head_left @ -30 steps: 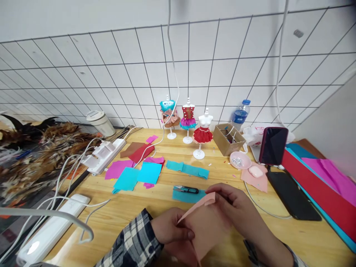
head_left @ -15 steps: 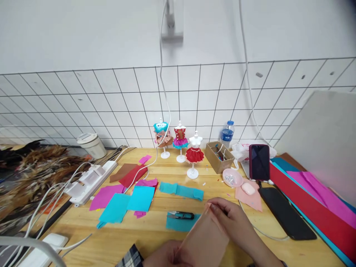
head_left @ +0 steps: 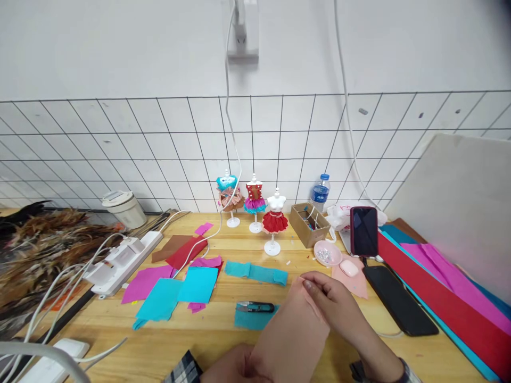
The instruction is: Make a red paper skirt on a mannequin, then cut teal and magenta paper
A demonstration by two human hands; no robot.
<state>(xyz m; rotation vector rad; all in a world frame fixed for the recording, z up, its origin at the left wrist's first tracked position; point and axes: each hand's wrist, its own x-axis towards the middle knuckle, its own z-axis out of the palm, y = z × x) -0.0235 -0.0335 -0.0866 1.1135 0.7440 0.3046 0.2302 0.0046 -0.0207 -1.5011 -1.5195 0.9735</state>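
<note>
A peach piece of fabric or crepe paper [head_left: 291,335] is stretched between my hands near the front edge. My right hand [head_left: 333,303] pinches its upper right corner, thumb on top. At its lower left my left hand [head_left: 237,364] holds the edge, partly cut off by the frame. Black thread snips [head_left: 255,307] lie on a folded teal piece [head_left: 251,319] just left of the peach sheet. Beyond them is a teal strip [head_left: 255,273]. Three small white mannequins stand behind, the nearest in a red skirt [head_left: 275,222].
Cyan [head_left: 159,299], magenta and red pieces lie to the left, beside a power strip [head_left: 128,263] and feathers [head_left: 51,250]. At right are a cardboard box [head_left: 309,226], pink bowl [head_left: 327,254], upright phone [head_left: 363,231], black phone [head_left: 400,300] and long coloured strips.
The whole view has shifted slightly. The peach sheet is turned a little and its face shows more broadly; both hands still hold it.
</note>
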